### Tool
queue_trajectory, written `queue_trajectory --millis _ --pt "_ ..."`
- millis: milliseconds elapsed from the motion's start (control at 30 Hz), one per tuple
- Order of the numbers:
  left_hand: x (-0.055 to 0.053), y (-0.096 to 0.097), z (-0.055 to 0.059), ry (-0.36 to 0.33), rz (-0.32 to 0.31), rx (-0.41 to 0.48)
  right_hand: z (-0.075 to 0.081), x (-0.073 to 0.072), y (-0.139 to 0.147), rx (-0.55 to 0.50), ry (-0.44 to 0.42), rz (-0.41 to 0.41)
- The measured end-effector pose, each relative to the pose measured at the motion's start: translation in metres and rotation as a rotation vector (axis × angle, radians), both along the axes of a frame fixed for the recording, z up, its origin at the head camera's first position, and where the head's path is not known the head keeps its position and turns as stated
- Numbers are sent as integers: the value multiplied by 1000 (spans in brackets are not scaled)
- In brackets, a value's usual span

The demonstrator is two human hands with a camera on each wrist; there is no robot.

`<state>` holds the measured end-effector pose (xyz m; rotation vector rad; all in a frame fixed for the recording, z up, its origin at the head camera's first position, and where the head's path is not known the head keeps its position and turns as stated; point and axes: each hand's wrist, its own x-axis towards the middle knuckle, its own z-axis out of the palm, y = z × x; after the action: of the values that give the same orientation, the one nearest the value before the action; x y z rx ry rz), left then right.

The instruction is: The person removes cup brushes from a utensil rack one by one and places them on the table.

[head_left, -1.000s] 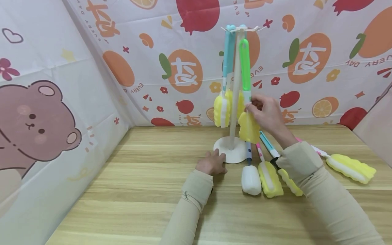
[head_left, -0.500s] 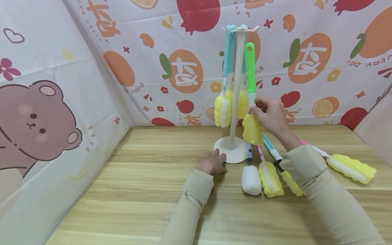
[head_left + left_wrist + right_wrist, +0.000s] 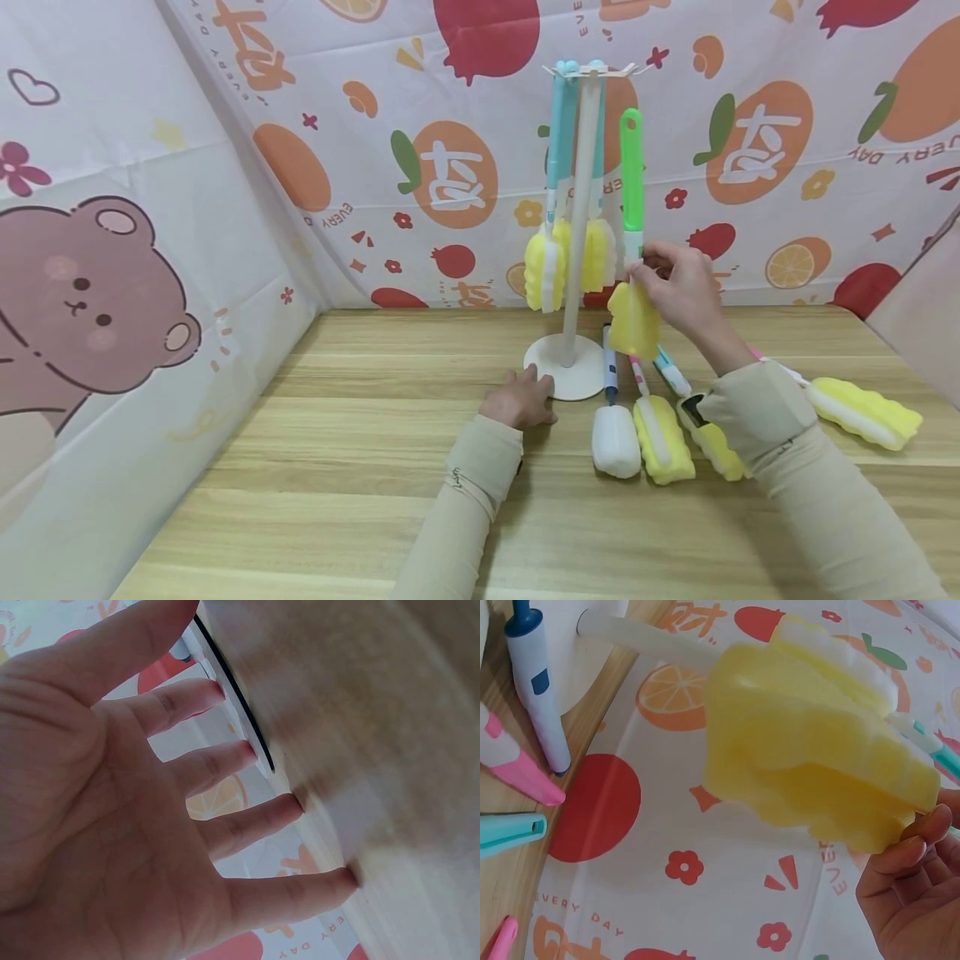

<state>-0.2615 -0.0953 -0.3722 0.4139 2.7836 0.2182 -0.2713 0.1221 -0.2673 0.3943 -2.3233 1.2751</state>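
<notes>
My right hand pinches a bottle brush just below its bright green handle, the handle upright and the yellow sponge head hanging down. In the right wrist view the sponge head fills the middle, with thumb and fingers at its end. The brush is to the right of a white rack, apart from its post. Several brushes with blue handles hang from the rack's top hooks. My left hand is spread low at the round white base, some fingertips on its rim, others on the table.
On the wooden table in front of the rack lie a white-headed brush, a pink-handled yellow brush and a blue-handled one. Another yellow brush lies far right. A printed cloth stands behind.
The green-handled brush has moved right and slightly down, away from the rack, with my right hand. My left hand has stayed at the base.
</notes>
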Motion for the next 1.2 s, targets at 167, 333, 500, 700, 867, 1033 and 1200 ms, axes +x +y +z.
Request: queue_trajectory --millis 167,333,500,700,867,1033,1200 --pt "1 -1 1 -2 9 1 -2 0 2 28 25 -10" --pt "1 -1 1 0 7 -7 -4 0 5 44 19 -11" --pt "1 0 1 9 4 -2 -6 -1 12 56 28 -29" --pt "1 -1 2 14 -4 8 -7 0 19 59 -1 -53" --pt "1 -2 2 12 -9 9 -7 1 22 70 -25 -66" --pt "1 -2 1 11 -11 5 -7 2 25 90 -30 -85" --pt "-1 -1 0 7 -3 4 -8 3 28 101 -39 -103"
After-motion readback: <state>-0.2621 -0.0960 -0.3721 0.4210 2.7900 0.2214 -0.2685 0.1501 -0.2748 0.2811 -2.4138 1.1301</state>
